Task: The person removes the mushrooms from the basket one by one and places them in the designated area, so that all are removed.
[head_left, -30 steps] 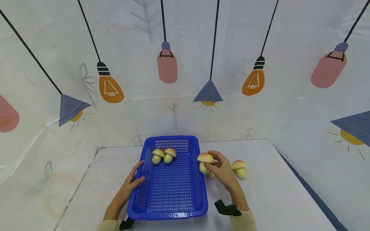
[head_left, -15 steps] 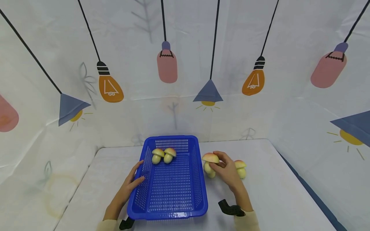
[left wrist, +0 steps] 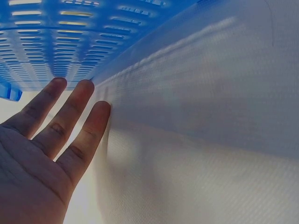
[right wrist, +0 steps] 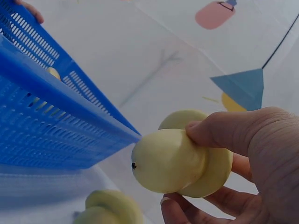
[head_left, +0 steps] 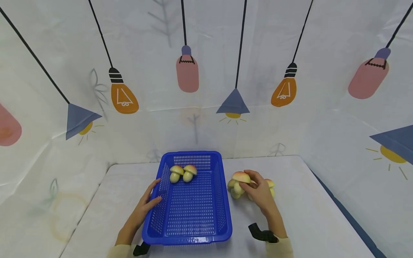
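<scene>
My right hand (head_left: 262,193) pinches a mushroom (head_left: 241,177) with a pinkish-yellow cap and pale stem, above the table just right of the blue plastic basket (head_left: 227,215). The right wrist view shows the thumb on top and other fingers under it; the rounded stem end (right wrist: 161,161) points at the basket. Another mushroom (head_left: 235,195) lies close below, partly covered by the held one. Behind my right hand, one more mushroom (head_left: 271,184) is half hidden. At the basket's left rim rests my left hand (head_left: 142,209); in the left wrist view its straight fingers (left wrist: 77,109) lie along the outer wall.
Two mushrooms (head_left: 188,173) sit side by side in the far left part of the basket. The basket stands on a white table (head_left: 309,215). A white sheet (head_left: 206,132) with printed lamps closes off the back and sides.
My right hand has moved right with the mushroom, away from the basket's rim, and now covers more of the right-hand mushroom. My left hand and the basket have stayed put.
</scene>
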`<state>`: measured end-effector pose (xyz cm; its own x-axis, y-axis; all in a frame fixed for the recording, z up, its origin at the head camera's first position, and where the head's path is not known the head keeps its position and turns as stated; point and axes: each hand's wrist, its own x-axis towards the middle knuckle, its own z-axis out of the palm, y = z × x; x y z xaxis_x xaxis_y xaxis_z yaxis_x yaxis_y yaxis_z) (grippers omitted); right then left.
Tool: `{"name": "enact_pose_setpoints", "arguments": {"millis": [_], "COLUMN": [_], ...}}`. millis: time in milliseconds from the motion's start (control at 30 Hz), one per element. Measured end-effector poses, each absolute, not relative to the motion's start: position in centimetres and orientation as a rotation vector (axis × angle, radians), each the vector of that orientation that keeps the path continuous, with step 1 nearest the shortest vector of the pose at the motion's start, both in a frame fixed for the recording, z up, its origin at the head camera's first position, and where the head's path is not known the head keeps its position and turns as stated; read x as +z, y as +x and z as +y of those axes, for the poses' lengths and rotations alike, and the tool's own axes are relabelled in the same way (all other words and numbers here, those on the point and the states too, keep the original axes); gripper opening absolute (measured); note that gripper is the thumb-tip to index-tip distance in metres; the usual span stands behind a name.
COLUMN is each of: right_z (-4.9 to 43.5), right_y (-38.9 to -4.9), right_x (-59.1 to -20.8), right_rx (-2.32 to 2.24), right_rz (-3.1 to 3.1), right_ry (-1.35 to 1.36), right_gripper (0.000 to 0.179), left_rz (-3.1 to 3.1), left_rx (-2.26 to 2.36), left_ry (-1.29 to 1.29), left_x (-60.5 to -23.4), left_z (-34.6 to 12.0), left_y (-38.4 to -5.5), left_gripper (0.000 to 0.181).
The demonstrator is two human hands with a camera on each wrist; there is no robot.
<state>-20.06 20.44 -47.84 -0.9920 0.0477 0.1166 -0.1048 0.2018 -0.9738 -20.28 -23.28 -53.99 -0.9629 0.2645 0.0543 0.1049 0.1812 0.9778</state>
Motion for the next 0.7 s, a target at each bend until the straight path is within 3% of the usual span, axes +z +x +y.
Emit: {"name": "enact_pose_setpoints", "arguments": {"millis": [700], "right_z": [22.9], "right_y": [-20.1], "right_x": [-48.2], "right_rx": [1.894], "right_rz": [-2.303], "right_ry": [0.003], "right_gripper": [0.055], "left_rz": [2.303], "left_rx": [1.917], "left_ry": [0.382], "left_x": [-53.8], "left_z": [-23.1], "left_y": [-20.1], "left_gripper": [0.068]}}
